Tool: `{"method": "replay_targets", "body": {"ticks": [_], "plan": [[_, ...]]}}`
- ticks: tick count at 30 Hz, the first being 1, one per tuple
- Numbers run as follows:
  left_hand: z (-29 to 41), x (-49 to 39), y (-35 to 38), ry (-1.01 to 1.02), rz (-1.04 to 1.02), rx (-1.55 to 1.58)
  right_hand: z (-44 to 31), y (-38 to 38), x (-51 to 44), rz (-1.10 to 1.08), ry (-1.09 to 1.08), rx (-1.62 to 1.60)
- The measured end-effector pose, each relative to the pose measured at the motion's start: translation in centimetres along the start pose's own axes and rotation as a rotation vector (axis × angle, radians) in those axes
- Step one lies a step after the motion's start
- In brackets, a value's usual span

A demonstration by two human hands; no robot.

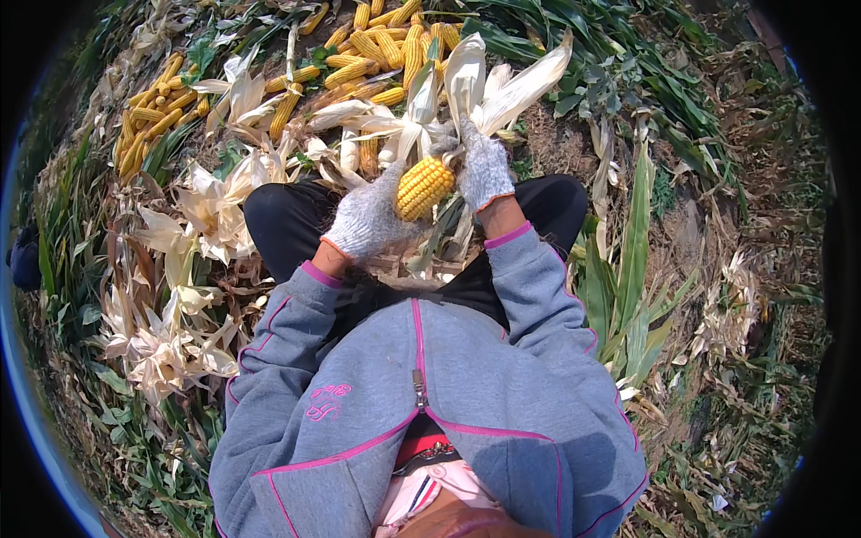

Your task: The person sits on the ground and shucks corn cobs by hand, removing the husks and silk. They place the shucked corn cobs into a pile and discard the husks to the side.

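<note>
A yellow ear of corn [424,189] is between my two gloved hands, in front of my lap. My left hand [373,210], in a whitish knitted glove with an orange cuff, is wrapped around the ear from the left. My right hand [483,163], gloved alike, grips pale dry husk leaves [518,94] that spread upward, close to the base of the ear. Just beyond my hands lie more opened husks [412,128] and a partly husked ear [368,156].
Husked ears form a pile [390,50] ahead and a second pile [151,114] at the upper left. Discarded husks [215,208] lie left of my knee. Green corn leaves [625,269] stand to the right, and stalks [646,67] lie at the upper right.
</note>
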State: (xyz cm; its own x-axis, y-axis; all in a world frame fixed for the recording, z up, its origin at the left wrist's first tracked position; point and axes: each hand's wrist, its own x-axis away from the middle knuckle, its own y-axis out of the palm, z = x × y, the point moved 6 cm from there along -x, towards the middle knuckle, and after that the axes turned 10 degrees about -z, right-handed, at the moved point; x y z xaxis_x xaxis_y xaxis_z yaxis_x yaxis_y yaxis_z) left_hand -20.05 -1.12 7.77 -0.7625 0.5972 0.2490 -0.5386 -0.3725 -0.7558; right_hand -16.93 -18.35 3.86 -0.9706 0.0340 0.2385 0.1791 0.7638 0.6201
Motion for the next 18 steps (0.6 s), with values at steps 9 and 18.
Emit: {"method": "replay_targets", "body": {"ticks": [9,18], "plan": [[-0.3,-2.7,3.8,0.256,-0.087,1.081,-0.9,0.3,-2.1,0.055,-0.072,-0.604],[1.2,-1.3,7.6,-0.113,-0.337,2.2,-3.2,0.6,-4.1,-0.113,-0.103,-1.09]]}}
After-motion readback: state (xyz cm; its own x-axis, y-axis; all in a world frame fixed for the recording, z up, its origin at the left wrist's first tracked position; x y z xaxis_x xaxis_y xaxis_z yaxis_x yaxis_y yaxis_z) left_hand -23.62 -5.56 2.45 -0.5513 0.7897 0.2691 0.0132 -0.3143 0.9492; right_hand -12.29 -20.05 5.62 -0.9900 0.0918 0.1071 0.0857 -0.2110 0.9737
